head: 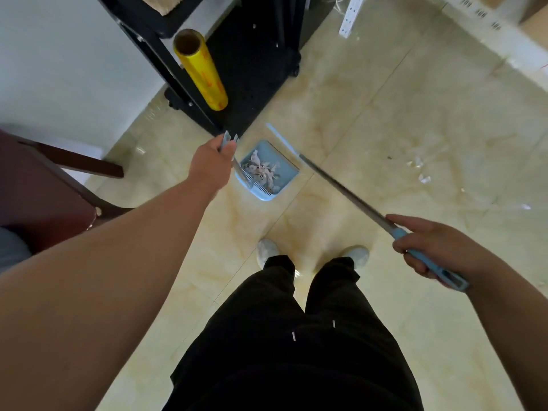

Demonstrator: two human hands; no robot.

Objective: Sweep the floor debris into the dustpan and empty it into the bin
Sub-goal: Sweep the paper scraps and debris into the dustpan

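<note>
A light blue dustpan (284, 167) stands on the tiled floor ahead of my feet, holding a heap of white paper scraps (262, 170). My left hand (212, 163) grips the top of its upright handle (229, 140). My right hand (436, 247) is closed around the blue grip of the broom (344, 192). The broom's metal pole slants up and left, and its pale head lies just behind the dustpan. A few white scraps (419, 170) remain scattered on the floor to the right. No bin is in view.
A black wheeled stand (252, 84) with a yellow film roll (201, 72) leaning on it sits right behind the dustpan. A dark wooden chair (47, 185) is at the left, white shelving (486, 28) at the upper right. My shoes (268, 252) stand close below the dustpan.
</note>
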